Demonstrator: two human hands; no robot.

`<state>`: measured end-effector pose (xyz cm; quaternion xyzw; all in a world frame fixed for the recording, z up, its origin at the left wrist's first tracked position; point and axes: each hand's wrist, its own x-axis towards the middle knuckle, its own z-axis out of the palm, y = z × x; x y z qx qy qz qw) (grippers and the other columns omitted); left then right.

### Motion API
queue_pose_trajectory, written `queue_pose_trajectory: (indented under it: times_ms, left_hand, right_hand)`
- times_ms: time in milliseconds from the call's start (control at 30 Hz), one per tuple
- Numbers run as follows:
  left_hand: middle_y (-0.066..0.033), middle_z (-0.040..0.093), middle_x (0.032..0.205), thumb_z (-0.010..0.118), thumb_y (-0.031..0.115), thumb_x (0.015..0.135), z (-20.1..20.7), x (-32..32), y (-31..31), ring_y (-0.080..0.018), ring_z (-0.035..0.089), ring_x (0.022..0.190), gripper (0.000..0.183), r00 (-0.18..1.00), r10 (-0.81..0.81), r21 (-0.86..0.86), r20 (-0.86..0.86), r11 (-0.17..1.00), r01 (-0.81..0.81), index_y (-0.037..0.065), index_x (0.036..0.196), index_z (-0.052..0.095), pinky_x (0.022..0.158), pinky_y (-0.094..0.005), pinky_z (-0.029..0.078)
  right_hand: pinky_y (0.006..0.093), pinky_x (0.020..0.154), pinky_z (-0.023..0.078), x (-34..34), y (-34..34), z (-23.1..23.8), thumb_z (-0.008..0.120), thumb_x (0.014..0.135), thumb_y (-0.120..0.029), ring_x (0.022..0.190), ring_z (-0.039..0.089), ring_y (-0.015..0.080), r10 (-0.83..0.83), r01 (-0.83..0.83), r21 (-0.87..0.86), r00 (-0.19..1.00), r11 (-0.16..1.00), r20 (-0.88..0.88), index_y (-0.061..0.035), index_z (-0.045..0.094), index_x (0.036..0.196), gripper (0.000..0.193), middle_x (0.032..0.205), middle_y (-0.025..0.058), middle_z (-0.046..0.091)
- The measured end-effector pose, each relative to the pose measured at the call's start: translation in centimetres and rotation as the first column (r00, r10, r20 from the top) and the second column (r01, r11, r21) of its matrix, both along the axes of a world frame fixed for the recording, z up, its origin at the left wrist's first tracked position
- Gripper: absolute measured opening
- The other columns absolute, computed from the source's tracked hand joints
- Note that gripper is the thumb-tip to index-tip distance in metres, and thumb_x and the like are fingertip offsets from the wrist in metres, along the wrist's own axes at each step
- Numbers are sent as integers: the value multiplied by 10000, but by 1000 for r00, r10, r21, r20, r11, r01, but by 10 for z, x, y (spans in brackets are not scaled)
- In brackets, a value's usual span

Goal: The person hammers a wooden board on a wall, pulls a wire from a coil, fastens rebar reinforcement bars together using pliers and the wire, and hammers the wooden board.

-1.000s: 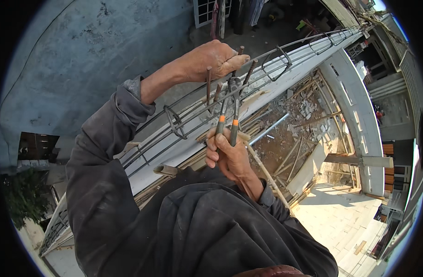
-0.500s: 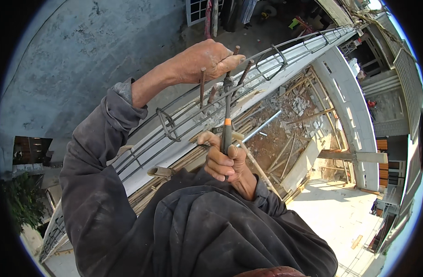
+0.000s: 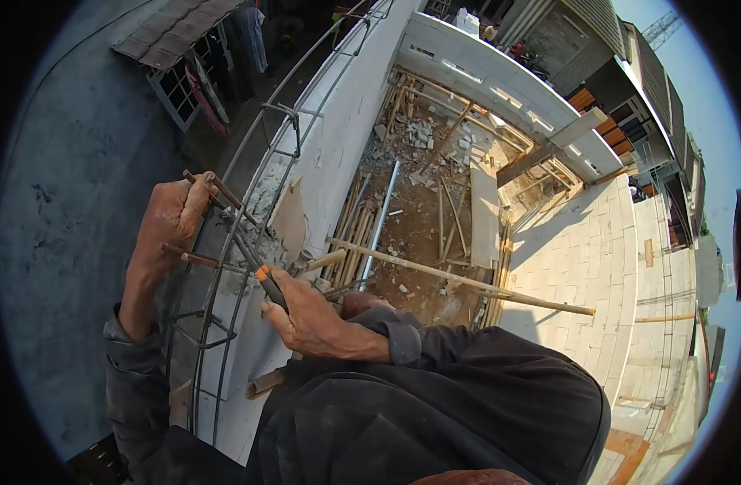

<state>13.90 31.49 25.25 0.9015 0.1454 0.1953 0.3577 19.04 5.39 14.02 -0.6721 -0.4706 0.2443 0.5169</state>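
left hand (image 3: 170,222) closed in a fist around rusty rebar pieces (image 3: 213,192) at the top of a rebar cage (image 3: 249,186), which runs along the crest of a white wall (image 3: 338,137). right hand (image 3: 310,319) wrapped around the orange-and-black handle of a tying tool (image 3: 267,284), whose tip meets the cage just beside the left hand. below the wall, a rubble-strewn pit (image 3: 419,210) crossed by a bamboo pole (image 3: 459,279).

The right hand (image 3: 318,323) covers most of the pliers (image 3: 269,284), so only an orange-tipped handle shows. The left hand (image 3: 170,222) hides where the rusty rods (image 3: 217,192) cross. Distant rubble (image 3: 423,133) is too small to make out.
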Motion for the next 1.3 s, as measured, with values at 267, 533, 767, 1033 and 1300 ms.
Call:
queue_pose_trajectory:
  times_ms: [267, 533, 767, 1033, 1300]
  left_hand:
    - [-58, 441, 610, 523, 317, 1174, 1, -6, -1, -118, 374, 589, 531, 999, -4, 35, -37, 999, 6, -85, 854, 654, 541, -375, 362]
    - [-55, 446, 661, 541, 286, 1164, 4, -5, -3, -124, 391, 630, 461, 999, -44, 13, -25, 999, 45, -95, 927, 649, 577, -382, 400]
    - [-18, 444, 623, 513, 245, 1184, -6, -9, 9, -76, 342, 597, 458, 999, -47, -20, -22, 999, 46, -88, 932, 699, 534, -350, 300]
    - [-52, 541, 680, 493, 261, 1192, -6, -14, 16, -112, 451, 661, 473, 996, -36, 39, -80, 998, 39, -111, 1035, 739, 615, -350, 395]
    - [-72, 575, 672, 510, 253, 1182, -7, -12, 14, -122, 458, 631, 448, 1000, -2, 68, -14, 998, 3, -99, 1078, 766, 600, -359, 392]
  right_hand:
    - [340, 613, 563, 18, 7, -10, 650, 1089, -503, 757, 658, 146, 482, -333, 517, -187, 789, -856, -5, 453, 1520, 687, 957, 77, 676]
    - [335, 604, 606, 41, 7, -16, 751, 1012, -537, 712, 693, 159, 267, -417, 139, 267, 898, -926, 21, 527, 1457, 747, 903, 65, 668]
    - [289, 465, 541, 4, 13, -7, 825, 994, -371, 576, 591, 79, 338, -372, 394, -208, 841, -918, 3, 538, 1329, 579, 775, -17, 549]
    - [278, 378, 465, 17, 6, -13, 765, 962, -262, 475, 562, 117, 388, -354, 313, 166, 881, -907, 8, 458, 1408, 605, 798, 68, 611]
    - [578, 877, 535, 4, 1, 2, 706, 990, -304, 940, 688, 443, 15, -21, -43, 987, 999, -157, 116, 424, 1463, 691, 1048, 262, 633]
